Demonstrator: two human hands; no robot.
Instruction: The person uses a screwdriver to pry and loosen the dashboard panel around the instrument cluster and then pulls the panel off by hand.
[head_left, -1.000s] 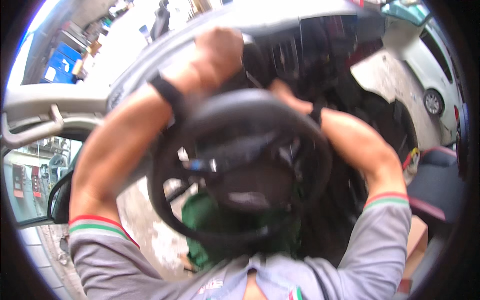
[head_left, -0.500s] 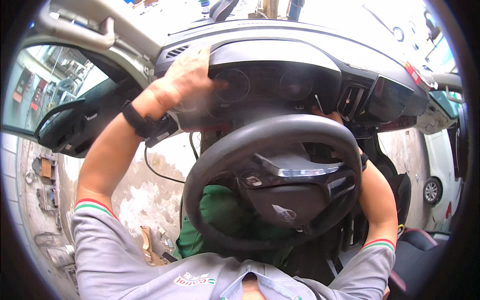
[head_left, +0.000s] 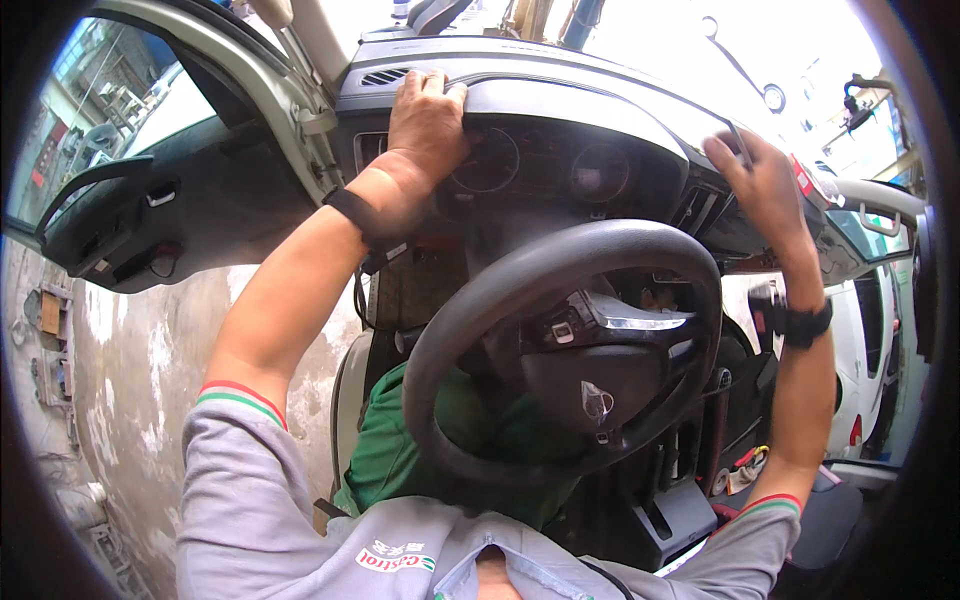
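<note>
1. Dashboard (head_left: 580, 62), broad and dark: lay just beyond the steering wheel (head_left: 590, 240), with the raised instrument hood (head_left: 570, 105) between the two hands.
2. Left hand (head_left: 428, 125): rested at the left end of the hood, beside the slatted vent (head_left: 385, 77), with fingers bent over the upper edge. Whether gripping firmly or only resting, impossible to tell. Called, in my judgement, for even pressure from several fingers, not from one hard point.
3. Right hand (head_left: 768, 185): hung near the right end of the hood, with fingers curled, seemingly pinching a thin dark strip (head_left: 741, 145). Too blurred for naming more exactly. Probably better to hold so narrow a piece close to the tip, for good control.
4. Round gauges (head_left: 600, 172): sat under the hood. Deserved care against scratches, most likely.
5. Nearer, the same steering wheel: stood tilted, hiding part of the lower area. Required, probably, reaching around without leaning on the rim.
6. Seen farther out: at left, an open door (head_left: 215, 200) and stained floor (head_left: 190, 370); at right, a white car (head_left: 870, 310).
</note>
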